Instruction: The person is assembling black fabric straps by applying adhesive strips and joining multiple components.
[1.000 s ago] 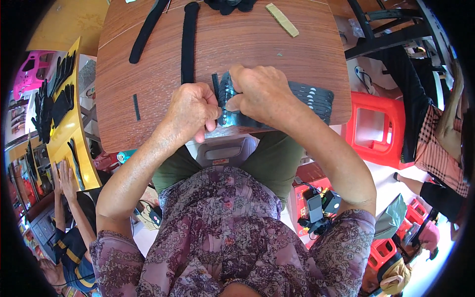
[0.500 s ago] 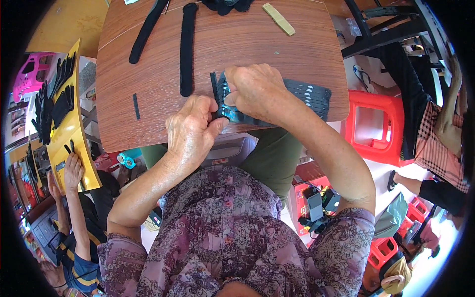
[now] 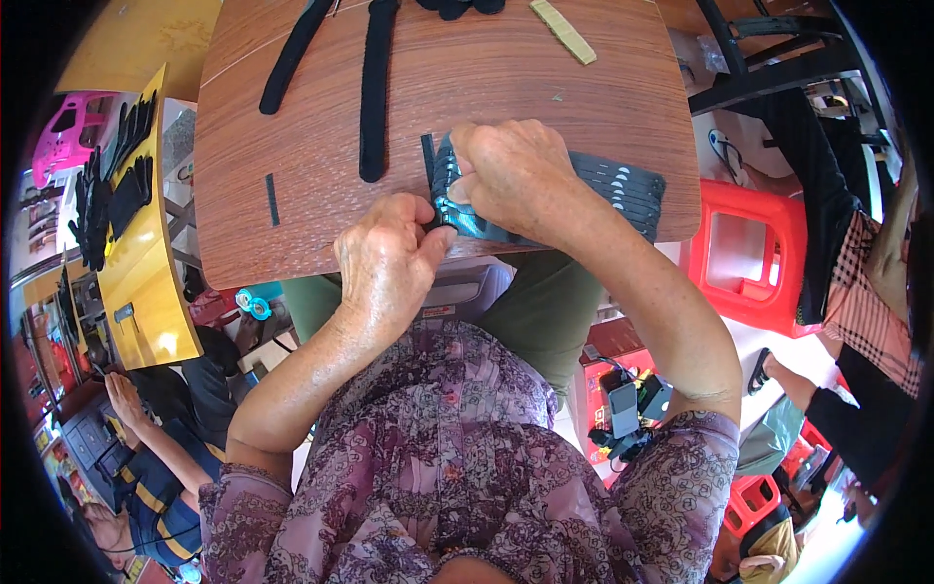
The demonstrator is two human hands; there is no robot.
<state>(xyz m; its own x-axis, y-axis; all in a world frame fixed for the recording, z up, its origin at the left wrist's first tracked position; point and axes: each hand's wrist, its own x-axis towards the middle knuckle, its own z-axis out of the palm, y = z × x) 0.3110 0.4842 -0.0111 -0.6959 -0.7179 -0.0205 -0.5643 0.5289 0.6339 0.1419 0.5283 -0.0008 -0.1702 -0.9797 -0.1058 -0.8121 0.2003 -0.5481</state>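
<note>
Left hand shifted clear of black strap. It and right hand pinch left end of dark stack; work apparently unfinished.

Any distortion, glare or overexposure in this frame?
Head view overall: fisheye distortion bows the brown table, corners black; head view, left: glare on the yellow table; head view, centre: glints on the glossy band by the right hand; head view, lower right: floor looks overexposed.
</note>
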